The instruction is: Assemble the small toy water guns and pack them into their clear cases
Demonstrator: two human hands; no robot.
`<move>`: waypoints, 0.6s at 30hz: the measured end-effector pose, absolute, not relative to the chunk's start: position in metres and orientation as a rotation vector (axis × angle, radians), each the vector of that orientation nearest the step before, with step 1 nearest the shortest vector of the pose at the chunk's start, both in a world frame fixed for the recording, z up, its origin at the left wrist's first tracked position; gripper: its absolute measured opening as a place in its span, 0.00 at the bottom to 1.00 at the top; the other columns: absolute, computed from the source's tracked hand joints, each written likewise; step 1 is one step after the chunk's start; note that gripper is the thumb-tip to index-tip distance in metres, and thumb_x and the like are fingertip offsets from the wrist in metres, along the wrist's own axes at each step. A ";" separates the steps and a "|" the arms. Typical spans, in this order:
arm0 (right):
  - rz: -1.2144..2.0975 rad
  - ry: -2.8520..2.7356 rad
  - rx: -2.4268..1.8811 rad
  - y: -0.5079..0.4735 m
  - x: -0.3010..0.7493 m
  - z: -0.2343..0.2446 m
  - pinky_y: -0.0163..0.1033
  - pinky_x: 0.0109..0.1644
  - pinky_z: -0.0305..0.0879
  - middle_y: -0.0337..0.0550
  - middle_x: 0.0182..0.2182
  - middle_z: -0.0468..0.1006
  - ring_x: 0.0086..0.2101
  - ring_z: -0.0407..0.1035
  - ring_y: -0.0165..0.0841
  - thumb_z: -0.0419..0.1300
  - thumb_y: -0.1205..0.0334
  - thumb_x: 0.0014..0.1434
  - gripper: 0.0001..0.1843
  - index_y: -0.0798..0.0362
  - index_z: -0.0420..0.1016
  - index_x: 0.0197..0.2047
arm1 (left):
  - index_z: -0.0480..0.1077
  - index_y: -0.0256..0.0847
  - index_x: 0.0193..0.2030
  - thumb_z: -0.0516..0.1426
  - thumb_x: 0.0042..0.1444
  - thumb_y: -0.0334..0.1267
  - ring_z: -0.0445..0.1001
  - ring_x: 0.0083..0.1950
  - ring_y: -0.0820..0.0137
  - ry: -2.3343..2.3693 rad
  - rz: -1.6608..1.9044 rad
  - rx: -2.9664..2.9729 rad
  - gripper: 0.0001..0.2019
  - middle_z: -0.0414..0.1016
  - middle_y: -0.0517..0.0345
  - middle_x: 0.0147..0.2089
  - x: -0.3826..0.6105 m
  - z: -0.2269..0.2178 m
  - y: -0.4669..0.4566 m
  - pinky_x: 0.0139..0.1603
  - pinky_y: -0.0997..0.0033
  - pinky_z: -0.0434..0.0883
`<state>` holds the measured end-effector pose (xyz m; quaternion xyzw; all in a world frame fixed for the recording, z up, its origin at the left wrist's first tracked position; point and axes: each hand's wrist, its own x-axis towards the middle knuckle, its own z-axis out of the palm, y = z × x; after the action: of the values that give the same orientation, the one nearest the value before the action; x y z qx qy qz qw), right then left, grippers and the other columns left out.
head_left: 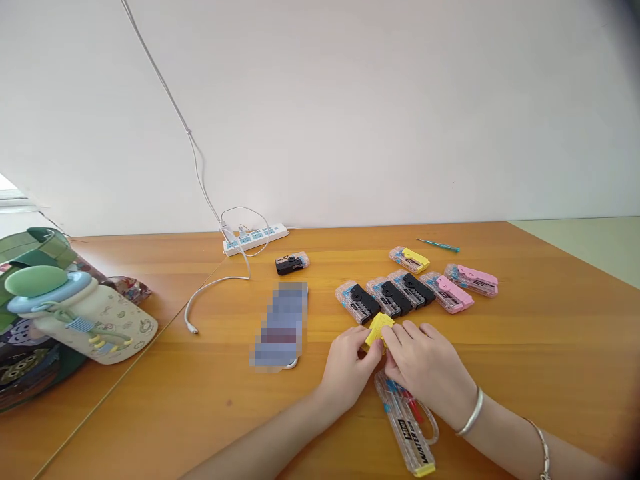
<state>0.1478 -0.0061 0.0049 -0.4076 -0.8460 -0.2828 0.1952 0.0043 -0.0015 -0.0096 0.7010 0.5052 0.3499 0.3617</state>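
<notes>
Head view, lower center: left hand (345, 367) and right hand (427, 360) pinch a yellow piece (379, 326) between their fingers; uneven pressure could flick it onto the transparent casing (406, 427) below.

Yellow piece (380, 325) in grip: smooth plastic. Clear body (404, 421) nearer than grip: glossy plastic. Black covers (365, 302) beyond grip: matt plastic. Tabletop (230, 417) beneath: smooth wood, glossy. Bangle (472, 413) right of grip: shiny metal.

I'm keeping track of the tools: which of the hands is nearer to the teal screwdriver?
The right hand: it is on the near side of the teal screwdriver, slightly left of it. The left hand is also on the near side, but farther left.
</notes>
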 end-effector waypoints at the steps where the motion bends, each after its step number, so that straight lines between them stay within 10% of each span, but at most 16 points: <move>1: -0.818 -2.376 -1.153 -0.006 0.145 0.006 0.41 0.29 0.45 0.40 0.19 0.67 0.22 0.60 0.35 0.54 0.71 0.47 0.04 0.53 0.67 0.25 | 0.53 0.39 0.22 0.47 0.57 0.40 0.53 0.27 0.73 1.301 0.912 1.772 0.15 0.56 0.63 0.23 0.004 -0.009 -0.001 0.28 0.74 0.52; 18: -0.093 -2.287 -1.042 0.010 0.180 0.006 0.34 0.27 0.56 0.36 0.25 0.76 0.25 0.68 0.28 0.47 0.66 0.63 0.12 0.51 0.72 0.36 | 0.64 0.37 0.27 0.48 0.59 0.40 0.57 0.30 0.73 1.190 0.949 1.730 0.13 0.59 0.61 0.28 0.003 -0.003 -0.002 0.29 0.75 0.54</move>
<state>0.1798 0.0100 0.0062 -0.3942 -0.8650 -0.0351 0.3083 0.0032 -0.0017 -0.0029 0.6860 0.4717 0.3762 0.4067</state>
